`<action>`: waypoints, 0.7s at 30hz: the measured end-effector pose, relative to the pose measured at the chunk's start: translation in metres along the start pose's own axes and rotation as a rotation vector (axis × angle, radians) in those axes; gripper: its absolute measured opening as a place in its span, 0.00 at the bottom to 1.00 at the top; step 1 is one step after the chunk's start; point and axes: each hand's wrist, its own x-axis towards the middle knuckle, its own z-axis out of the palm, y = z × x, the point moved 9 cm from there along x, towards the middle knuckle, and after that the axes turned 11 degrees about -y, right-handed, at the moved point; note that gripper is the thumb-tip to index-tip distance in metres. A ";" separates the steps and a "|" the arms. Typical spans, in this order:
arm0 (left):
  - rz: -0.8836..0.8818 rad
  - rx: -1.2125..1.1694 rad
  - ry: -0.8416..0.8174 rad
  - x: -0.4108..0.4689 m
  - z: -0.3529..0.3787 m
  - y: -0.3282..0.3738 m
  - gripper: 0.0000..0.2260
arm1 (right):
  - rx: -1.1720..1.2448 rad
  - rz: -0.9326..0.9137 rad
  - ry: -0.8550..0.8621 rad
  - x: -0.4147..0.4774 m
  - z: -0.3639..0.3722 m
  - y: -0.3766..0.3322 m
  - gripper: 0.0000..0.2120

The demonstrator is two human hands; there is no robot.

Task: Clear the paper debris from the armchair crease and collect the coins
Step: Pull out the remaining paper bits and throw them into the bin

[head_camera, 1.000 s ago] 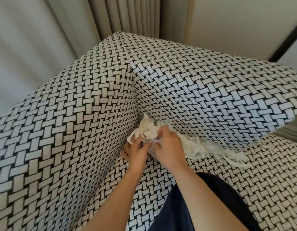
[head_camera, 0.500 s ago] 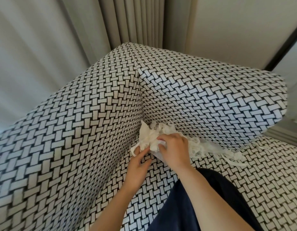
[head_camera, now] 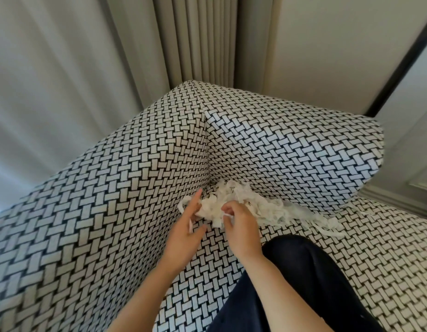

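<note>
Paper debris point(head_camera: 241, 195) bunched in armchair point(head_camera: 135, 188) crease, frame centre.
Right hand point(head_camera: 241, 226) pinches paper, left hand point(head_camera: 186, 233) fingers straight against it; loose grip may scatter strips, and unseen coins could slip deeper.

The left hand point(head_camera: 183, 232) has opened, one finger pointing up beside the paper strips point(head_camera: 234, 200); the right hand point(head_camera: 241, 227) slid back.
</note>
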 end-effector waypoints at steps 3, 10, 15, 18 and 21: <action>0.038 0.058 0.021 -0.003 -0.011 0.012 0.40 | 0.077 0.011 0.013 -0.011 0.003 -0.004 0.09; 0.090 0.281 0.011 -0.002 -0.027 0.042 0.44 | 0.081 -0.063 0.086 -0.026 -0.019 -0.024 0.09; 0.112 0.387 0.036 0.007 -0.033 0.071 0.26 | 0.171 -0.064 0.228 -0.043 -0.058 -0.023 0.09; 0.103 0.485 0.049 0.015 -0.033 0.091 0.12 | 0.254 -0.061 0.240 -0.052 -0.080 -0.019 0.10; 0.119 0.558 0.021 0.026 -0.022 0.114 0.06 | 0.293 -0.037 0.223 -0.064 -0.107 -0.008 0.10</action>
